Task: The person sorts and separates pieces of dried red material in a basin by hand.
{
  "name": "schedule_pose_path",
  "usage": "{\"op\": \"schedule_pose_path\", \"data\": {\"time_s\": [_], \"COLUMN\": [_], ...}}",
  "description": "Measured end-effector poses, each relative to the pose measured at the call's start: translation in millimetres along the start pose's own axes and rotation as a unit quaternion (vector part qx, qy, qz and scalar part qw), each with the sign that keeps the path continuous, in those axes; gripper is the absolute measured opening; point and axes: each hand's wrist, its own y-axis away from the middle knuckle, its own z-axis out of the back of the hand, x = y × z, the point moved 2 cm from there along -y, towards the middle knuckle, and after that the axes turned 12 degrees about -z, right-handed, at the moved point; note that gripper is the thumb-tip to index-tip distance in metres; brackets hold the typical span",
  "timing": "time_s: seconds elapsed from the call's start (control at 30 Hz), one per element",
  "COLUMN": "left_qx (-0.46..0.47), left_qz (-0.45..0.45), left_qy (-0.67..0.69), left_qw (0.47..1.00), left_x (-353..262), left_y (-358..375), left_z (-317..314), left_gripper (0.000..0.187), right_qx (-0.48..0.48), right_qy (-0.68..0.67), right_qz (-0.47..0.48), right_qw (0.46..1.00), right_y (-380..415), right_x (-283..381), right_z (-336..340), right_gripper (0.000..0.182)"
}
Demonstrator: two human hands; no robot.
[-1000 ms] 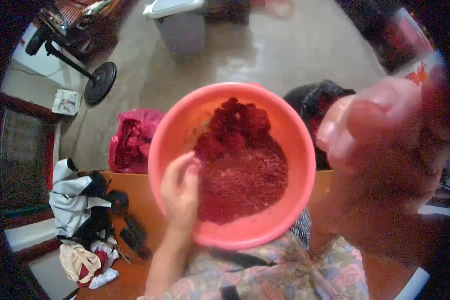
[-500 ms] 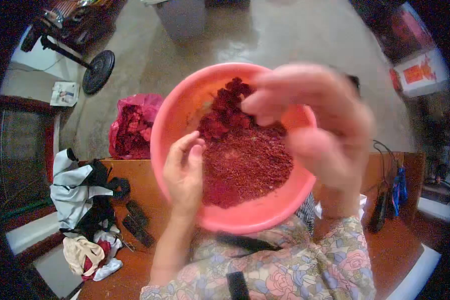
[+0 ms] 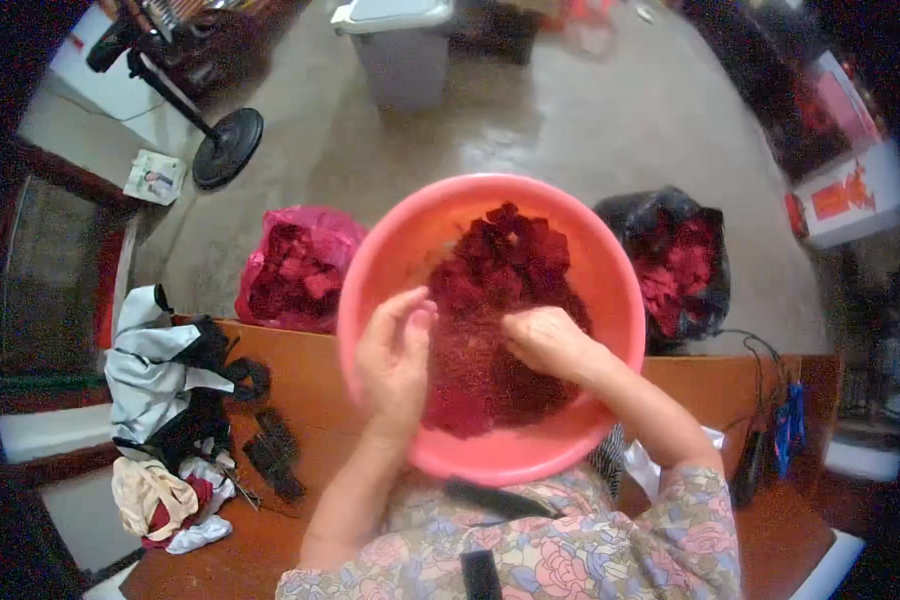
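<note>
A pink plastic basin (image 3: 490, 465) rests at my lap. In it lie dark red ruffled clumps (image 3: 500, 250), like dried flower heads, at the far side, and loose red-brown crumbs (image 3: 470, 380) nearer me. My left hand (image 3: 395, 350) is over the basin's left side, with fingers curled and thumb close to them; what they hold, if anything, is hidden. My right hand (image 3: 553, 342) reaches in from the right, fingers closed and pointing down at the crumbs. Its fingertips are hidden, so I cannot see what is between them.
A pink bag (image 3: 300, 265) of red clumps stands left of the basin, a black bag (image 3: 675, 265) of them on the right. Clothes (image 3: 155, 365) lie on the wooden bench (image 3: 290, 350). A grey bin (image 3: 400, 60) and a black round stand base (image 3: 228, 148) are farther off.
My right hand has moved from a blurred, raised position with fingers apart down into the basin, and its fingers have closed. The view has shifted, uncovering the black bag. My left hand keeps its pose.
</note>
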Motion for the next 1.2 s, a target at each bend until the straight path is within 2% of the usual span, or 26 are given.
{"op": "schedule_pose_path", "data": {"time_s": [0.13,0.17,0.3,0.37,0.5,0.53,0.57,0.7,0.8,0.93,1.07,1.17,1.2], "left_qx": [0.017,0.026,0.066,0.068,0.051,0.045,0.04,0.072,0.037,0.042,0.082,0.103,0.107], "left_qz": [-0.005,-0.028,-0.032,-0.054,-0.081,-0.08,-0.058,-0.069,-0.085,-0.077,-0.136,-0.164,-0.175], "left_qy": [-0.022,-0.044,-0.066,-0.092,-0.135,-0.141,-0.128,-0.166,-0.159,-0.15,-0.217,-0.275,-0.289], "left_qw": [1.0,0.998,0.995,0.992,0.986,0.986,0.989,0.981,0.983,0.985,0.963,0.942,0.935], "left_x": [2,5,2,3,-11,-8,-3,-5,0,4,-7,-7,-6], "left_y": [-1,-1,1,1,-6,-6,-5,-6,-8,-6,-10,-10,-10], "left_z": [1,1,-1,0,1,1,2,1,2,0,-5,-7,-8], "left_gripper": [0.021,0.021,0.022,0.021,0.02,0.02,0.02,0.02,0.019,0.016,0.016,0.017,0.017], "right_qx": [-0.027,-0.027,-0.004,0.023,0.072,0.063,0.05,0.028,0.014,0.026,0.032,-0.009,-0.012], "right_qy": [-0.073,-0.113,-0.279,-0.38,-0.58,-0.575,-0.588,-0.643,-0.658,-0.705,-0.713,-0.671,-0.655], "right_qz": [-0.033,-0.047,-0.109,-0.126,-0.158,-0.152,-0.16,-0.187,-0.199,-0.194,-0.189,-0.156,-0.172], "right_qw": [0.996,0.992,0.954,0.916,0.796,0.801,0.791,0.743,0.726,0.681,0.675,0.725,0.736], "right_y": [-9,-12,-29,-39,-53,-55,-52,-46,-43,-40,-40,-38,-36], "right_x": [4,8,33,39,56,55,58,57,56,51,52,53,55], "right_z": [23,29,57,59,53,46,42,31,33,29,23,18,21], "right_gripper": [0.007,0.008,0.016,0.019,0.018,0.016,0.014,0.011,0.012,0.017,0.019,0.019,0.019]}}
